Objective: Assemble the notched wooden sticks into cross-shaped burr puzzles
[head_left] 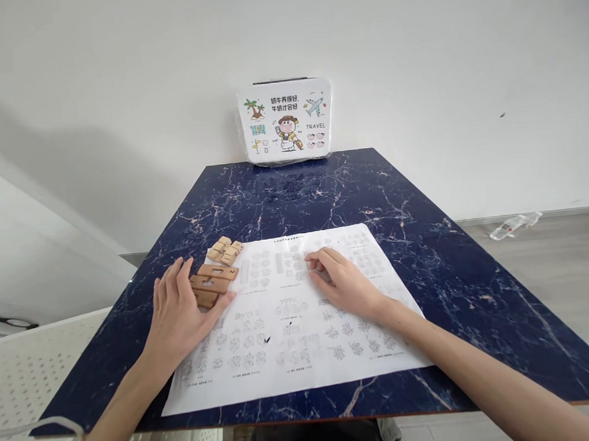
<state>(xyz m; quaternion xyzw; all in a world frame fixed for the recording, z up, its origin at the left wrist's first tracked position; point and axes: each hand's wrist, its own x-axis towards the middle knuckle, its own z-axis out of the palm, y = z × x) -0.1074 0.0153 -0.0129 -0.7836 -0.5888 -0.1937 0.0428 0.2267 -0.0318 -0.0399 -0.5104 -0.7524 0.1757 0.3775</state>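
A white printed sheet (299, 300) lies on the blue marbled table. On its left side sit several brown wooden pieces (211, 284) with cut-out slots, one marked with a 2. Just behind them is a small cluster of lighter wooden pieces (225, 250) with numbers on them. My left hand (177, 311) is open around the left and near side of the brown pieces, thumb and fingers apart. My right hand (345, 280) rests on the sheet's right half, its fingers loosely bent and the thumb apart from them, with nothing visible between them.
At the table's (415, 240) far edge a white cartoon-printed case (288, 121) stands against the wall. A white perforated basket (28, 360) is at the lower left, below the tabletop. On the floor to the right lies a clear plastic bottle (514, 225).
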